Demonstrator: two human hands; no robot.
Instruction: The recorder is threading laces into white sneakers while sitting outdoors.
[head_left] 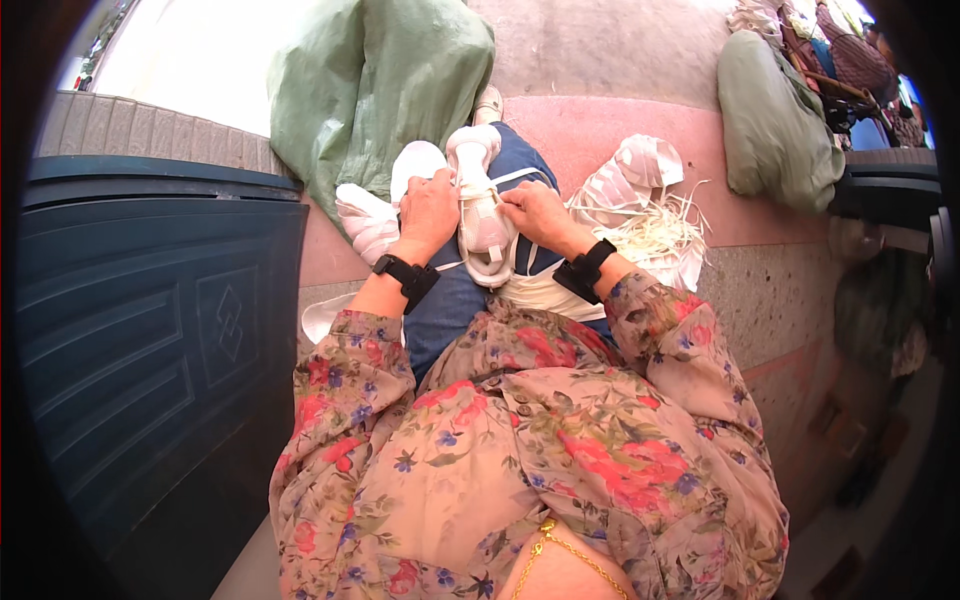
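A white and pale pink sneaker (486, 235) lies lengthwise over my lap, its rounded far end pointing away from me. My left hand (430, 212) is closed at the shoe's left edge, with the fingertips partly hidden. From the right, my right hand (545, 214) pinches a pale shoelace at the shoe's opening. A loop of white lace stretches over my knee beside it. To the right lies a tangled bundle of cream laces (655, 240), in front of some pink and white shoe pieces (640, 165). More pale shoe pieces (368, 222) rest left of my left hand.
A large green sack (385, 90) stands ahead on the left, and another green sack (770, 120) is at the far right. A dark blue panelled door (150, 320) runs along my left. Pink and grey paving (760, 290) lies to the right.
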